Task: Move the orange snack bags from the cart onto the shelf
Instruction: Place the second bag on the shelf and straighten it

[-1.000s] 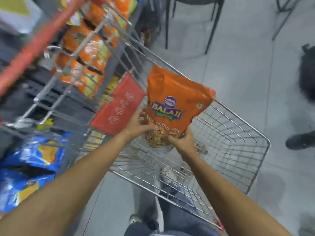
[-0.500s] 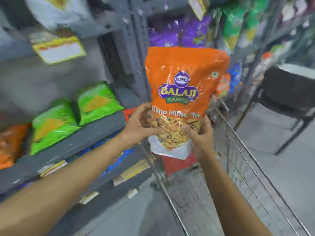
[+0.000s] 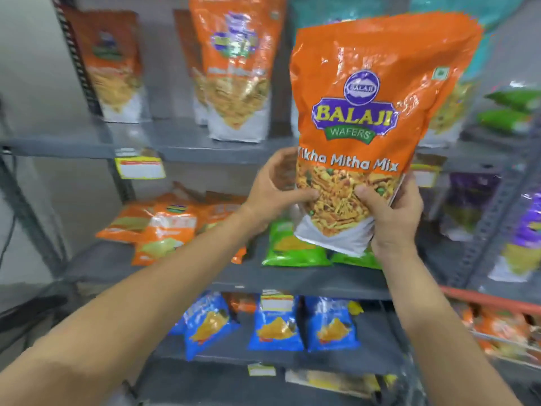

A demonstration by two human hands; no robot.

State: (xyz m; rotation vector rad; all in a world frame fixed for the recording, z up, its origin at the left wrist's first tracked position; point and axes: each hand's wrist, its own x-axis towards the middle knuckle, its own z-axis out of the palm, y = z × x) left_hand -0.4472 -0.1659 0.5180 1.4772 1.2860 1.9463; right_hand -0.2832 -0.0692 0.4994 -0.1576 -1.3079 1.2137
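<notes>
I hold a large orange snack bag [image 3: 371, 83] upright in front of the grey shelf [image 3: 181, 143]. My left hand [image 3: 275, 191] grips its lower left edge. Its lower right corner rests in my right hand [image 3: 395, 212]. Two matching orange bags [image 3: 237, 65] stand upright on the upper shelf board, to the left of the held bag. The red rim of the cart [image 3: 491, 300] shows at the lower right, with more orange bags [image 3: 497, 326] blurred beneath it.
Small orange packets [image 3: 167, 227] and green packets [image 3: 292, 244] lie on the middle shelf board. Blue packets [image 3: 275, 326] stand on the lower board. Purple and green bags fill a second rack [image 3: 527, 230] at the right. A slotted black upright [image 3: 73, 54] stands at the left.
I have lifted the orange bag out of the cart and turned from the cart to face the shelf. The bag is now raised to the upper shelf board's height, still in both hands.
</notes>
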